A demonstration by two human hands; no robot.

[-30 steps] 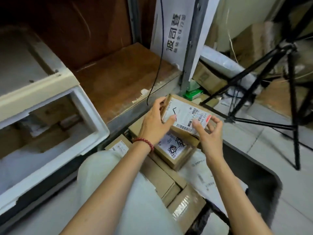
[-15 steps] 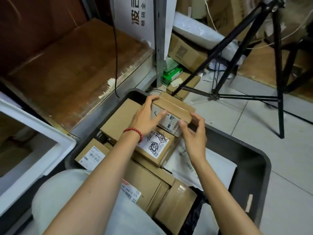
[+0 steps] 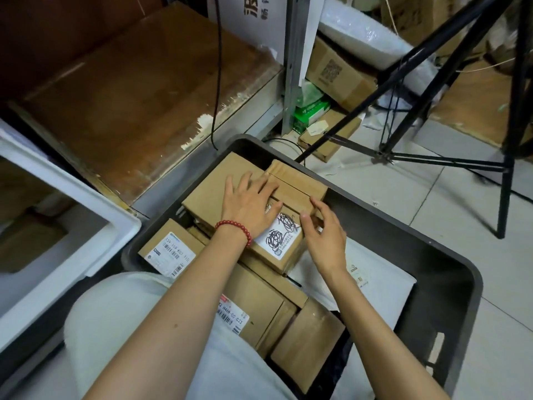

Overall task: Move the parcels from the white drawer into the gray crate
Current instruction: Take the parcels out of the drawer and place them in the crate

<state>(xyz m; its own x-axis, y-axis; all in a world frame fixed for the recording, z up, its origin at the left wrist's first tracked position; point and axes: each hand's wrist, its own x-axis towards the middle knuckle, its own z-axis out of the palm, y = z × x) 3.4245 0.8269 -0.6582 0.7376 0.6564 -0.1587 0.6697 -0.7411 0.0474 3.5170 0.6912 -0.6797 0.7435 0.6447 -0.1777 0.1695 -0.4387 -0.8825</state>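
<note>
Cardboard fills the gray crate (image 3: 450, 284), a smooth plastic tub with rounded corners in the lower right of the frame. At its far edge, near the centre of the frame, a small brown parcel (image 3: 300, 183) lies flat, a box with glossy clear tape along its top seam. It rests on a scribbled-label box (image 3: 281, 243), whose white sticker is blacked out with pen, beside a wider plain carton (image 3: 210, 189).

The left hand (image 3: 251, 203), with a red bead bracelet (image 3: 233, 228) at the wrist, lies palm down, its fingers (image 3: 268, 184) straight and spread across the carton and the parcel's left end. The right hand (image 3: 323, 235) is half bent, fingertips (image 3: 314, 202) touching the parcel's near right edge without wrapping round it.

A soft white poly mailer (image 3: 383, 287) lies in the crate lower right of the hands. The white drawer (image 3: 95, 215), thick-walled and glossy, stands at the left edge of the frame.
</note>
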